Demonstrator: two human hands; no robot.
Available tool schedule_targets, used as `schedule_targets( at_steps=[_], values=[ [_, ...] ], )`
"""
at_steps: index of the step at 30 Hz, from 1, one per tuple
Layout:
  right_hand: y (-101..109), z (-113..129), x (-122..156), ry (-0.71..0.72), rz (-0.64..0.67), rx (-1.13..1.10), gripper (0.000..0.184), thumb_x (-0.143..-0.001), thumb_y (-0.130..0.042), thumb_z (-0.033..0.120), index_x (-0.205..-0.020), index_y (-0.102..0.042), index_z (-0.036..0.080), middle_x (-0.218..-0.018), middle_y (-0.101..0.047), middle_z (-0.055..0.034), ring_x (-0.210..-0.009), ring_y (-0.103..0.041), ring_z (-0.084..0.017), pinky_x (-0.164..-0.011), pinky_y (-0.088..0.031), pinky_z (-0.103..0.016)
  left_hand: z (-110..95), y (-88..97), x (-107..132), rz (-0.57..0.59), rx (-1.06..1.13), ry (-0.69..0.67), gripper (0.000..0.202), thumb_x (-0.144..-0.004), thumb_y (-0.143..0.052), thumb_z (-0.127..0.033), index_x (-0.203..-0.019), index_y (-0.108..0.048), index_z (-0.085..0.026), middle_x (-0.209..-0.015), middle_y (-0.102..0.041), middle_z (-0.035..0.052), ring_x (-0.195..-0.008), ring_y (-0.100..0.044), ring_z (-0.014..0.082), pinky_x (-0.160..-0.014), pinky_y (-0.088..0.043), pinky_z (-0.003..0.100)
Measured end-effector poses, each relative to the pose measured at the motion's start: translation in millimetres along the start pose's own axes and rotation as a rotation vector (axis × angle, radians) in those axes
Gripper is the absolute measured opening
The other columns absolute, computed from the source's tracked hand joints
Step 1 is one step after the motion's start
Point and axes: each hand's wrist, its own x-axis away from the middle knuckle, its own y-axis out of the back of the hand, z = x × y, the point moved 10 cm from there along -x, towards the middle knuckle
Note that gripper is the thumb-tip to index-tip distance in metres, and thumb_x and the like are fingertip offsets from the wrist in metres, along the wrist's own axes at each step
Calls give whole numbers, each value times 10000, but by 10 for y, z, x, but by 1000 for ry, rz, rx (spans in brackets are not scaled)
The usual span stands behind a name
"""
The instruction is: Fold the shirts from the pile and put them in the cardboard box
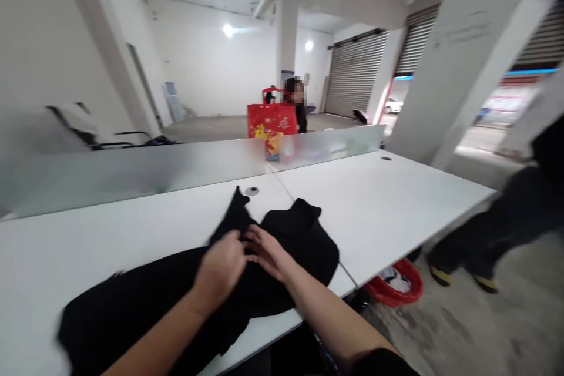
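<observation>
Left forearm: bare, slanting up and inward over the near side of the black cloth.
Left wrist: over the cloth, roughly in line with the forearm.
Left hand: at the cloth's middle, back turned up, fingers curled inward.
Right forearm: bare beyond a black sleeve, reaching in from the cloth's near right.
Right hand: at the cloth's middle, fingers slightly bent towards the left hand.
Fingertips: close together at the cloth; too blurred to tell any pinch.
</observation>
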Motion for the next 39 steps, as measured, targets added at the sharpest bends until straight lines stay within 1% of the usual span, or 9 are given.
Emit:
schedule_targets(
  at_steps=[5, 9, 12, 15, 18, 21, 25, 31, 39],
  values=[
    [118, 134, 635, -30, -137, -131, 477, -650, -805, 292, -1101, -666, 218, -932, -699, -37, -836, -641, -190, -814, -492, -331, -422, -613, 488, 244, -21, -483, 317, -917, -566, -475, -1185, -611, -311, -1228, -607, 84, -1044, -606, 216, -820, -567, 383],
    [481, 284, 1159, -16, -313, -25, 239, -592, -777, 177, -811, -683, 193, -707, -652, 14, -625, -573, -132, -652, -467, -265, -497, -824, 380, 244, -117, -520, 409, -906, -534, -559, -1198, -605, -281, -1155, -649, 112, -965, -646, 223, -761, -571, 422],
    [767, 285, 1390, -72, -442, 49, 199, -570, -776, 168, -617, -583, 185, -556, -557, 42, -513, -478, -99, -541, -408, -230, -560, -618, -54, 127, -226, -389, 385, -907, -517, -566, -1104, -656, -267, -1084, -679, 117, -928, -674, 248, -743, -551, 439],
    [948, 241, 1476, -76, -545, 66, 238, -553, -785, 185, -590, -550, 194, -531, -543, 44, -506, -473, -108, -528, -410, -231, -849, -164, -693, -36, -344, -240, 445, -915, -543, -503, -1212, -601, -177, -1040, -684, 99, -919, -672, 222, -807, -545, 413],
    [945, 194, 1447, -56, -535, 56, 243, -544, -800, 204, -599, -563, 197, -541, -567, 33, -538, -521, -132, -581, -459, -261, -1329, 310, -1274, -160, -432, -175, 496, -924, -515, -309, -1402, -473, -187, -978, -712, 103, -958, -678, 225, -869, -485, 356],
    [860, 192, 1396, -27, -474, 18, 238, -551, -813, 237, -647, -600, 192, -605, -623, 1, -617, -594, -178, -655, -502, -316, -1526, 422, -1613, -166, -623, -82, 655, -879, -464, -188, -1510, -292, -152, -964, -725, 109, -962, -682, 252, -877, -462, 362],
    [721, 283, 1347, 33, -316, 8, 268, -606, -798, 266, -833, -677, 188, -770, -687, -31, -749, -639, -206, -708, -507, -329, -1160, -308, -1593, 50, -800, -108, 477, -899, -428, -292, -1330, -547, -126, -1122, -702, 141, -1083, -635, 274, -909, -451, 344],
    [739, 289, 1448, 37, -281, 139, 510, -559, -861, 294, -1026, -689, 181, -927, -708, -38, -857, -640, -207, -786, -491, -323, -553, -1662, -984, 349, -793, -209, 360, -870, -482, -354, -1098, -669, -149, -1101, -708, 123, -1050, -648, 255, -866, -454, 303],
    [854, 100, 1440, 14, -275, 164, 470, -495, -909, 292, -915, -750, 151, -849, -690, -22, -736, -613, -151, -744, -480, -292, -325, -2324, -1074, 427, -408, -127, 644, -718, -522, -645, -1110, -608, -142, -1061, -700, 155, -1044, -660, 341, -846, -506, 395]
  ],
)
